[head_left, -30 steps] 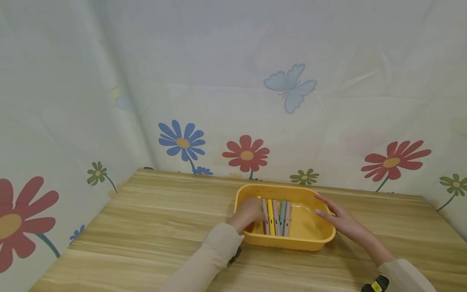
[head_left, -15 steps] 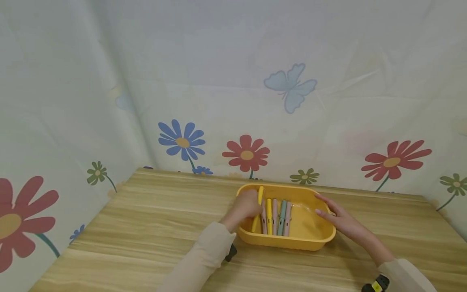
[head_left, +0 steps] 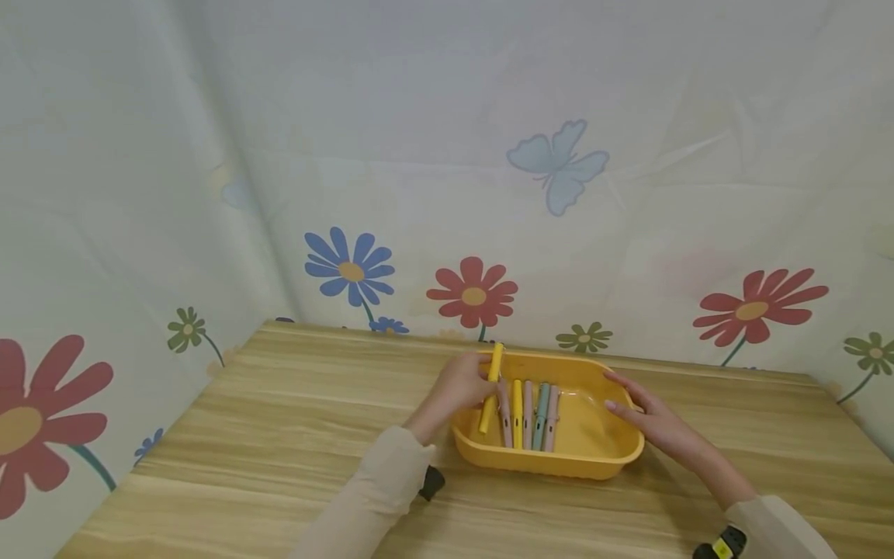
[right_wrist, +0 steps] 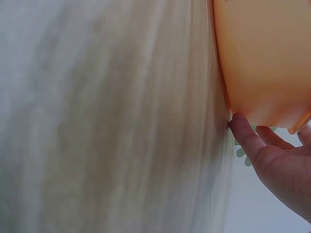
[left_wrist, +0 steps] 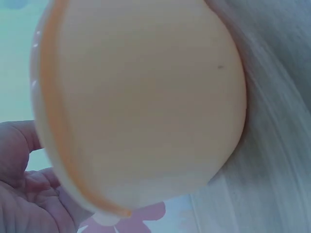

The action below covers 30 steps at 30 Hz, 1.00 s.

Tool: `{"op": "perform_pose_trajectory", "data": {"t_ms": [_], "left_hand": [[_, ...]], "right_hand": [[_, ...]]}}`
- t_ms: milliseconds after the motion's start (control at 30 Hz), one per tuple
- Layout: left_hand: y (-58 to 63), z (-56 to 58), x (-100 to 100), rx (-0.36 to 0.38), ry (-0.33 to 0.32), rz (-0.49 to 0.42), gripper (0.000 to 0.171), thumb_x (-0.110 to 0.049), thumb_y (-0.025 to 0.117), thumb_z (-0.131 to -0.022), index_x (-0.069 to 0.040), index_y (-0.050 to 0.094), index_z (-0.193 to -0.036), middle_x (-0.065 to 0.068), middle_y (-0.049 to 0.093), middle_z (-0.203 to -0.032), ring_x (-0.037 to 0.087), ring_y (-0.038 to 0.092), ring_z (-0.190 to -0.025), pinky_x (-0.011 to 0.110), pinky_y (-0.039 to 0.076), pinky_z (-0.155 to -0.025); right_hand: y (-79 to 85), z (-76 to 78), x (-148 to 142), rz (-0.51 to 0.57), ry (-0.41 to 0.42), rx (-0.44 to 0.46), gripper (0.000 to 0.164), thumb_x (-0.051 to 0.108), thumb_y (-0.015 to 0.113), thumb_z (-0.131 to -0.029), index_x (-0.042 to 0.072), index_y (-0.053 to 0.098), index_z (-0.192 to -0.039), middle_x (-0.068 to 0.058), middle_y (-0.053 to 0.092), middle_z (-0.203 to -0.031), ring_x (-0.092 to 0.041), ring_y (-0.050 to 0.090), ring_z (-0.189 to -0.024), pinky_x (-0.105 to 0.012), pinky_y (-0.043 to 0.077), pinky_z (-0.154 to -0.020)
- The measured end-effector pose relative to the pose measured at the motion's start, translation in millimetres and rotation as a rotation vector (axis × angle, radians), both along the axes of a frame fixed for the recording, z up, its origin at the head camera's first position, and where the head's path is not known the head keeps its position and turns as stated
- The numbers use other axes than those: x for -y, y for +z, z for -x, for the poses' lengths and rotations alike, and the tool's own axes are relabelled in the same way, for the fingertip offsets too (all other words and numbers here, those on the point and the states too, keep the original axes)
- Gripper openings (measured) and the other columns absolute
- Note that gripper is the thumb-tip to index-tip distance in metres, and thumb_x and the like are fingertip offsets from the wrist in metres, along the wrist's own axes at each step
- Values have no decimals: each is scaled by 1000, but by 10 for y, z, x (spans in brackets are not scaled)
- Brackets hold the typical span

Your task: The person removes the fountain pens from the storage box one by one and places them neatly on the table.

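A yellow pen (head_left: 492, 388) is pinched by my left hand (head_left: 461, 383) above the left end of a yellow plastic tray (head_left: 545, 463). The pen leans slightly, its upper end higher than the tray's back rim. Several pens lie side by side in the tray: a yellow pen (head_left: 517, 415), a green pen (head_left: 541, 418) and pinkish ones such as the pink pen (head_left: 551, 419). My right hand (head_left: 653, 419) holds the tray's right end, thumb over the rim and fingers outside. The left wrist view shows the tray's outer wall (left_wrist: 150, 97) but hides the pen.
The tray stands on a wood-grain table (head_left: 314, 404), near its back edge. Behind and to the left hangs a pale cloth backdrop (head_left: 419, 140) printed with flowers and a butterfly. Each wrist wears a dark strapped device, like the one on the right wrist (head_left: 722, 543).
My left hand was down among the pens; it has picked up a yellow pen and moved it up and left. My right hand and the tray stay put.
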<state>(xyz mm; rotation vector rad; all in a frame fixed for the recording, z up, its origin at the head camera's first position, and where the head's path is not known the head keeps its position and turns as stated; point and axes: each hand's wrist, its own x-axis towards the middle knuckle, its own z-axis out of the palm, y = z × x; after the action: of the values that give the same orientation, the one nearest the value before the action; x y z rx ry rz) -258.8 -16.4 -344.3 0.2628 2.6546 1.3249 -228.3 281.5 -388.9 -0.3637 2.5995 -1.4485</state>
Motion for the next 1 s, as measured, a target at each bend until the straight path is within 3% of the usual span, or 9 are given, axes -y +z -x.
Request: {"op": "perform_pose_trajectory", "data": {"t_ms": [233,600,1000], "left_hand": [[39,10,142,-46,11,-96,50,-6,68,-79,-1,52,-126,10,61,-84,17,60,-65,26,53,-52],[39,27,372,-79,43,-113,49,-10,69,-80,-6,54,-126,15,62,-96,20,61,-76,26,53,-52],[28,76,648,-71,110,-156,50,-9,69,-79,-6,53,-127,18,62,-99,21,64,-76,28,54,-54]], "right_hand": [[7,-4,2,4,-4,-2,61,29,50,-93,10,23,-144,-23,11,-148,-49,9,-131,-64,22,-98],[-5,-9,5,38,0,8,60,27,50,-93,9,23,-144,-24,10,-148,-48,9,-131,-62,25,-98],[-5,-3,11,22,-9,6,61,28,50,-93,9,24,-144,-24,11,-148,-49,9,-131,-62,26,-98]]}}
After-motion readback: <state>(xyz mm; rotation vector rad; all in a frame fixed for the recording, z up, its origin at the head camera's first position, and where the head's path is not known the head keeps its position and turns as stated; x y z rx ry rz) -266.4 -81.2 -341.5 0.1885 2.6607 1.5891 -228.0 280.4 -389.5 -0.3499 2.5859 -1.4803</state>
